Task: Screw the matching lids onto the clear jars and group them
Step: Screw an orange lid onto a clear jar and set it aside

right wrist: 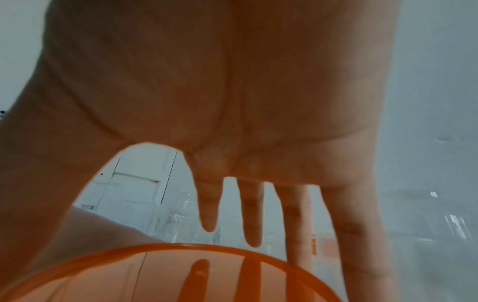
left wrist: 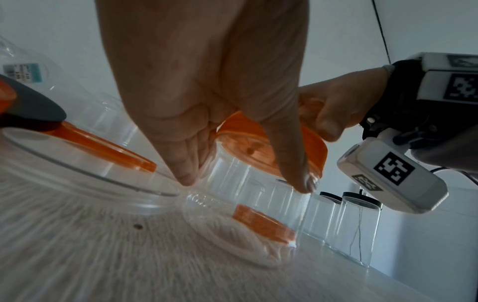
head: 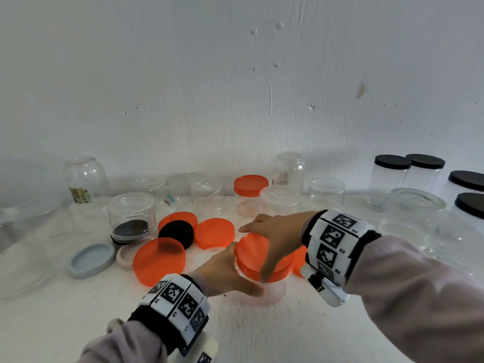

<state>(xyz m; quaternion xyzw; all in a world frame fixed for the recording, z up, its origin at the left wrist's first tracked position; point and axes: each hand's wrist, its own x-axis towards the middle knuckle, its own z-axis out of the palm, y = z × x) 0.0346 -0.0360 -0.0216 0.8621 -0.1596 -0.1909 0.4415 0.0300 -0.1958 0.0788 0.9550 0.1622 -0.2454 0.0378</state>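
Held jar (left wrist: 248, 196): clear, upright, at table centre.
Its lid (head: 264, 256): translucent orange, seated on top.
Loose orange lids (head: 159, 260): laid flat at 9 o'clock.
Black-lidded jars (head: 392, 174): grouped at 2 o'clock.

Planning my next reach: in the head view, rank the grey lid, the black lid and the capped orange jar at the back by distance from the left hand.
1. Black lid, just left and beyond the left hand.
2. Capped orange jar, at the back.
3. Grey lid, far left.
The last two are close to call.
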